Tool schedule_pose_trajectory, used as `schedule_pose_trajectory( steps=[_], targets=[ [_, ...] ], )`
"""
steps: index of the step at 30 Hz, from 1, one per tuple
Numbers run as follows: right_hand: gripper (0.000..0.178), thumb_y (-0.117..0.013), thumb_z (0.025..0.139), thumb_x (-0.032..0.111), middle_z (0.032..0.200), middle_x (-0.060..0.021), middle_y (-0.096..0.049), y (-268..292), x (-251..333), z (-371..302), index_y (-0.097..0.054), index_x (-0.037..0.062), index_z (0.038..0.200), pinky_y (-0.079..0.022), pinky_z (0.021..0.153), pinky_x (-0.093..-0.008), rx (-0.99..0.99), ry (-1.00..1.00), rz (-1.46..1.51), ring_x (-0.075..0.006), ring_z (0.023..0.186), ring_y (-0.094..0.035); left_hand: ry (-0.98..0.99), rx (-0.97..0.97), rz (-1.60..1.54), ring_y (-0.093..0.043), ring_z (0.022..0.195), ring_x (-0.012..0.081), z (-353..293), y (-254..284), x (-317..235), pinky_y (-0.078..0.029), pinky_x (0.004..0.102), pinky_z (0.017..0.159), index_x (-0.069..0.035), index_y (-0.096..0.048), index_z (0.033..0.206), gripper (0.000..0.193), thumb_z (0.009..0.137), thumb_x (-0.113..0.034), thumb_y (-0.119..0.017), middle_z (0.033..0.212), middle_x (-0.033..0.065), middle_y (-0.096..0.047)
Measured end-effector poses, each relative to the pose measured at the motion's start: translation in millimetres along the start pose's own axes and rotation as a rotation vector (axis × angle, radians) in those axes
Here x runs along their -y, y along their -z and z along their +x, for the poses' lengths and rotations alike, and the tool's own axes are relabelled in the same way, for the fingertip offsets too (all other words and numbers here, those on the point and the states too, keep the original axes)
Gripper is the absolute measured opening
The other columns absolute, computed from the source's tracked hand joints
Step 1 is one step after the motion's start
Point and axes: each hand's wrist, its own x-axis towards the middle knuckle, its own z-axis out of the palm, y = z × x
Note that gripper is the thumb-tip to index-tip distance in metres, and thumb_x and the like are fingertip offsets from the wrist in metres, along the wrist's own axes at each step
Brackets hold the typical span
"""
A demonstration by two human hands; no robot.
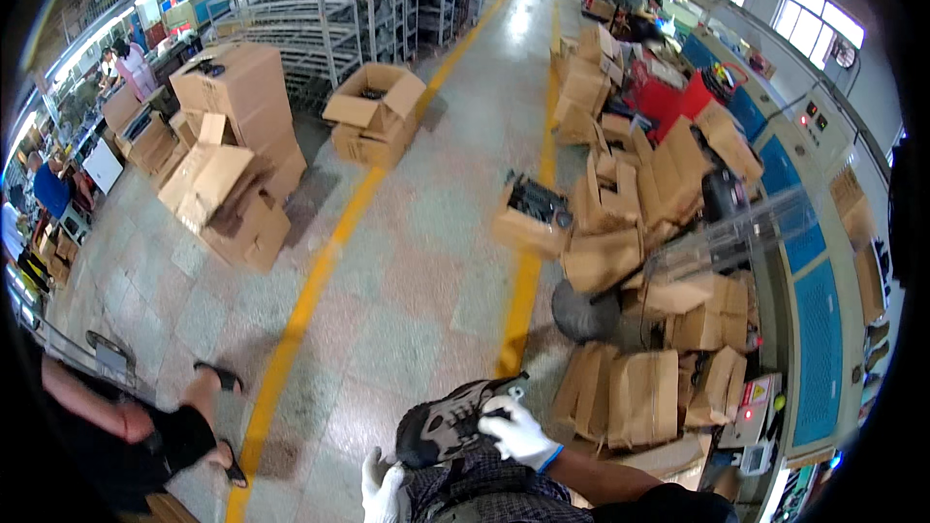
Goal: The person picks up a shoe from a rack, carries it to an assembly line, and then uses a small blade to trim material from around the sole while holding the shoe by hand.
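Observation:
A grey and black lace-up shoe (441,426) is held above my lap, its rounded toe toward the lower left. My right hand (523,436), in a white glove, has its fingers bent and closed on the shoe's upper. A small pale piece shows at the far end of the shoe, too small to name. My left hand (381,489), also gloved in white, is beside the toe. Its upper fingers are apart and the rest are cut off by the lower edge; whether it touches the shoe is unclear.
Cardboard boxes (644,397) stand crowded on my right, beside a dark round stool seat (585,310) and a machine with blue panels (819,358). More boxes (242,107) are stacked on the left. A person in black (126,436) stands at lower left. Metal racks (329,24) line the aisle.

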Motion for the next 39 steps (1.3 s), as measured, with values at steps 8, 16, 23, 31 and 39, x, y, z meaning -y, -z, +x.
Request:
schedule_pose_trajectory(
  steps=[8, 16, 23, 31, 39],
  targets=[
    [0.026, -0.069, 0.096, 0.004, 0.081, -0.0061, -0.061, 17.8, 176.1, 217.5, -0.059, 0.013, 0.119, -0.042, 0.039, -0.0324, -0.389, 0.094, 0.287, -0.0165, 0.047, -0.051, 0.019, -0.002, 0.134, -0.061, 0.125, 0.026, 299.7, 68.5, -39.7, -0.057, 0.0401, 0.102, -0.001, -0.046, 0.159, 0.063, 0.106, -0.025, -0.07, 0.144, 0.0141, -0.06],
    [0.02, -0.067, 0.091, 0.005, 0.082, -0.0109, -0.066, 50.8, 229.6, 371.3, -0.06, 0.0147, 0.107, -0.037, 0.035, -0.0335, -0.842, 0.065, 0.59, -0.0215, 0.043, -0.051, 0.144, 0.081, 0.506, -0.074, 0.106, 0.0249, 619.3, 1.3, -240.2, -0.06, 0.0368, 0.09, 0.004, -0.059, 0.145, 0.064, 0.095, -0.03, -0.079, 0.129, 0.0203, -0.073],
    [0.022, -0.065, 0.098, 0.013, 0.103, -0.0124, -0.068, 80.0, 268.2, 511.9, -0.071, 0.0074, 0.119, -0.055, 0.061, -0.0353, -0.942, 0.303, -0.074, -0.021, 0.076, -0.064, -0.074, 0.286, 0.803, -0.075, 0.106, 0.0283, 897.6, -86.8, -343.0, -0.06, 0.0386, 0.094, 0.006, -0.063, 0.138, 0.062, 0.093, -0.032, -0.083, 0.119, 0.0179, -0.076],
    [0.022, -0.076, 0.089, 0.01, 0.096, -0.0043, -0.068, 255.6, 519.0, 713.9, -0.068, 0.0087, 0.11, -0.054, 0.082, -0.0342, -0.903, 0.314, 0.172, -0.0169, 0.089, -0.064, 0.343, 0.148, 0.596, -0.069, 0.095, 0.0227, 1064.9, -226.2, -317.1, -0.06, 0.0375, 0.084, -0.001, -0.061, 0.145, 0.057, 0.1, -0.032, -0.077, 0.112, 0.0109, -0.073],
    [0.031, -0.079, 0.089, 0.009, 0.097, -0.0045, -0.066, 407.3, 822.2, 886.6, -0.062, 0.0067, 0.115, -0.049, 0.07, -0.0314, -0.661, 0.471, -0.196, -0.0135, 0.082, -0.059, -0.105, 0.446, 0.32, -0.07, 0.097, 0.0205, 1199.0, -519.6, -426.5, -0.06, 0.0411, 0.089, -0.005, -0.053, 0.153, 0.063, 0.101, -0.031, -0.075, 0.12, 0.0088, -0.072]
  ],
)
